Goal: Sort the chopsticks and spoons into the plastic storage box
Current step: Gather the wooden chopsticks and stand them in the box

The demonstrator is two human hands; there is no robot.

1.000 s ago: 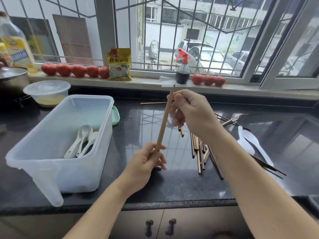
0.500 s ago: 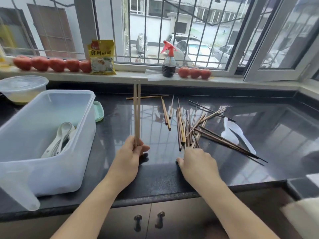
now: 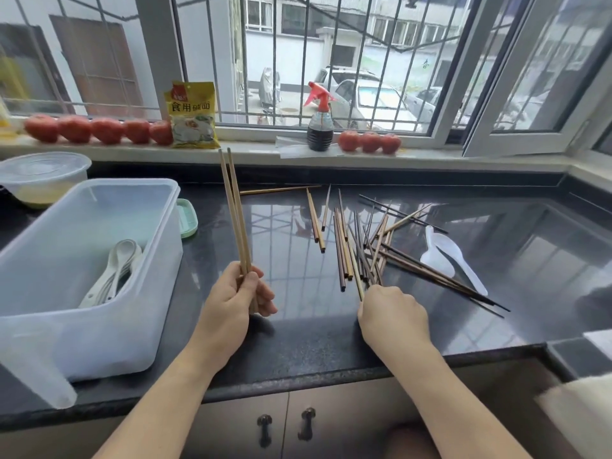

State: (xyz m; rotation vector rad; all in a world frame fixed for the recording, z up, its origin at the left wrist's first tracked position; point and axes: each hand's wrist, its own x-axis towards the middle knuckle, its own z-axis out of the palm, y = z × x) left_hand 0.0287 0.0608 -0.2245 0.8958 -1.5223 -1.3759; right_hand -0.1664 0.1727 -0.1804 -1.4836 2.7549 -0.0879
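Observation:
My left hand [image 3: 231, 303] grips two light wooden chopsticks [image 3: 235, 210] near their lower ends, standing them almost upright beside the plastic storage box [image 3: 99, 329]. Several white spoons [image 3: 114, 273] lie inside the box. On the black counter, a loose heap of light and dark chopsticks [image 3: 361, 246] spreads out ahead of my right hand [image 3: 394, 318]. That hand sits at the near ends of the heap, fingers curled on a light chopstick there. Two white spoons [image 3: 442, 253] lie on the counter right of the heap.
A lidded plastic bowl [image 3: 39, 175] stands behind the box, and a small green dish [image 3: 188, 218] peeks out beside it. Tomatoes [image 3: 99, 130], a yellow packet [image 3: 192, 115] and a spray bottle [image 3: 319, 127] line the windowsill. The counter's front edge runs just below my wrists.
My right hand dropped from the raised chopstick to the heap and now closes on a chopstick end. The left hand's pair has tilted slightly left. The view shifted right.

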